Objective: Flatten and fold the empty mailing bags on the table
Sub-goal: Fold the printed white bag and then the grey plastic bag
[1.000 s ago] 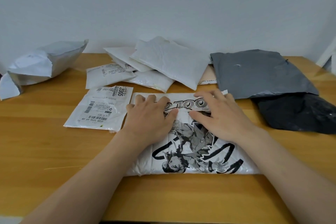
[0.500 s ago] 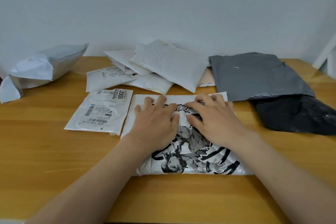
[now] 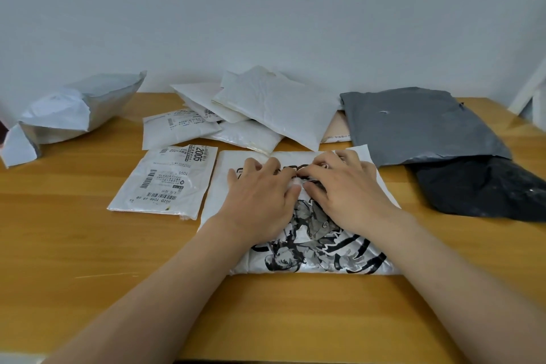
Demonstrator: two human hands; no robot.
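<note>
Wooden table [image 3: 88, 245] against a pale wall. Both hands, left [image 3: 260, 198] and right [image 3: 348, 192], flat with fingers spread, pressing the printed mailing bag [image 3: 310, 245] at mid-table. Flattening step, probably; next likely pinching an edge to fold.

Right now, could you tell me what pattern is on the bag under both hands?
The printed bag is white with a black-and-grey cartoon figure print, seen in the head view.

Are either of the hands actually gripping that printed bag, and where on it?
Neither grips it. The left hand and right hand press flat on the printed bag, over its far half.
</note>
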